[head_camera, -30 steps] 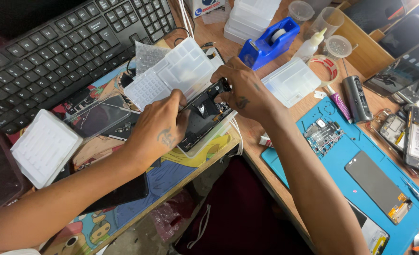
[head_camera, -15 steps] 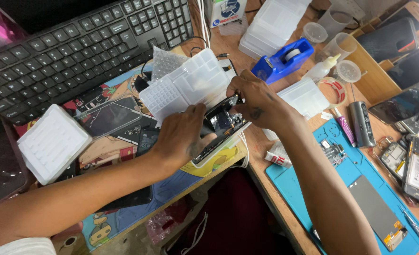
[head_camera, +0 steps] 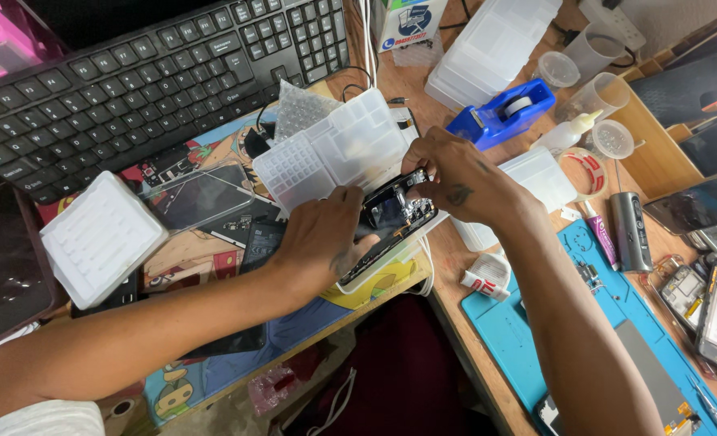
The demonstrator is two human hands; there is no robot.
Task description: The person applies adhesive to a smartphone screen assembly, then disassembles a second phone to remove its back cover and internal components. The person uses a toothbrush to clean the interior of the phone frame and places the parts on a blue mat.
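At the bottom of the frame both forearms rise toward the centre, over a dark gap between two work surfaces. To the lower right lies a blue work mat with a grey rectangular panel on it, and a crumpled glue tube sits at its upper left edge.

In the middle of the frame the left hand curls around the lower end of an opened phone, fingers closed on its edge, the dark inner parts facing up. The right hand comes in from the right with its fingertips pinched together at the phone's upper end; something small may be caught between them, but it is too fine to make out. The phone rests tilted over a clear plastic case (yellow shows beneath it).

Just behind the hands lies a clear compartment tray. At centre left a white ridged tray sits on a colourful printed mat.

Further up, a black keyboard fills the upper left. In the upper right stand a blue tape dispenser, stacked clear boxes and small plastic cups.
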